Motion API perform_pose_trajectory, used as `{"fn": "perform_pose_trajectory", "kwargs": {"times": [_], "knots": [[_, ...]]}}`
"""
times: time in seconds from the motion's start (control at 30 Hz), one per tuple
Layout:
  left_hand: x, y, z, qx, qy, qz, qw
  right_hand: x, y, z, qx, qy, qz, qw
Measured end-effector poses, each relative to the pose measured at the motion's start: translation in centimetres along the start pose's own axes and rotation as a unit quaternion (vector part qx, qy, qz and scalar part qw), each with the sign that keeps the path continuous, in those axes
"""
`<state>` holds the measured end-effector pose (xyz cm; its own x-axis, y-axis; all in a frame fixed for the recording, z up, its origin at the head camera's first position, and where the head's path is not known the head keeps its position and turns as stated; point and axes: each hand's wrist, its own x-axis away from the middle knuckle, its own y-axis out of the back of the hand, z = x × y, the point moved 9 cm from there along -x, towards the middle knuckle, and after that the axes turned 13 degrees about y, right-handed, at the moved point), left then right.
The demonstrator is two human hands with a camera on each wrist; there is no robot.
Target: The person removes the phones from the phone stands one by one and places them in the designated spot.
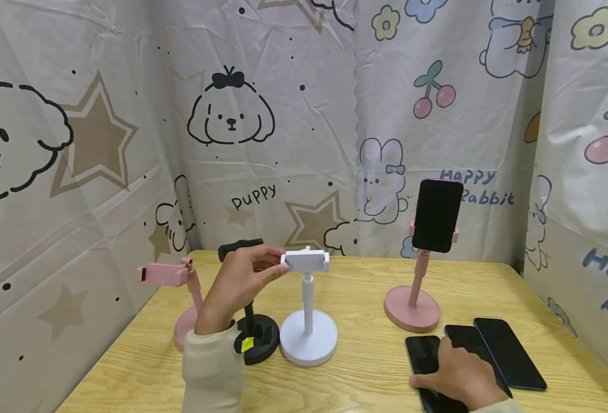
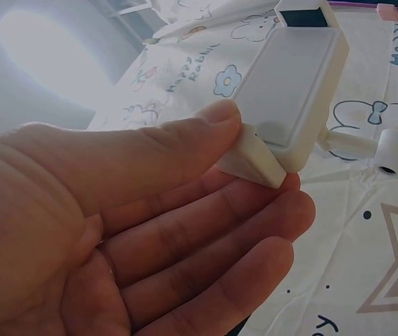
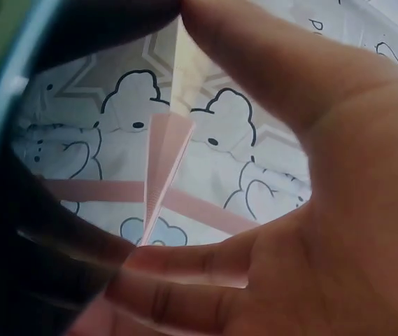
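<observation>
In the head view, my left hand (image 1: 234, 284) pinches the left end of the clamp (image 1: 306, 261) on a white phone stand (image 1: 308, 341). The left wrist view shows the thumb on one side of that white clamp (image 2: 289, 87) and the fingertips behind its end; the clamp holds no phone. At the front right, my right hand (image 1: 461, 373) grips a black smartphone (image 1: 424, 347) low over the table, thumb on its left edge. From the right wrist, the phone (image 3: 6, 273) fills the left side, with thumb and fingers of the hand (image 3: 359, 175) spanning it.
A pink stand (image 1: 412, 310) at the back right holds an upright phone (image 1: 438, 215). Two more phones, one partly hidden (image 1: 464, 338) and one outermost (image 1: 510, 353), lie right of my hand. A black stand (image 1: 262, 338) and another pink stand (image 1: 164, 275) stand left. Printed curtains (image 1: 304, 115) enclose the table.
</observation>
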<state>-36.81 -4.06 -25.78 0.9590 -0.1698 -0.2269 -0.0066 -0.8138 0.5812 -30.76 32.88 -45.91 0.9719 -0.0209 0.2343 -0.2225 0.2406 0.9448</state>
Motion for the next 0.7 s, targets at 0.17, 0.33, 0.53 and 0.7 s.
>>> {"fn": "perform_pose_trajectory", "kwargs": {"times": [0.17,0.33,0.53,0.7], "knots": [[0.03,0.04,0.05,0.003,0.001,0.000,1.0000,0.22,-0.06,0.35,-0.007,0.008,-0.003,0.9999],[0.07,0.02,0.11,0.004,0.003,0.001,1.0000,0.32,-0.11,0.54,-0.007,0.016,-0.002,0.9998],[0.12,0.02,0.06,0.002,0.001,0.000,1.0000,0.38,-0.19,0.68,-0.009,0.027,0.003,0.9996],[0.09,0.05,0.03,0.005,0.001,0.000,1.0000,0.36,-0.06,0.73,0.003,0.025,0.001,0.9997]]}}
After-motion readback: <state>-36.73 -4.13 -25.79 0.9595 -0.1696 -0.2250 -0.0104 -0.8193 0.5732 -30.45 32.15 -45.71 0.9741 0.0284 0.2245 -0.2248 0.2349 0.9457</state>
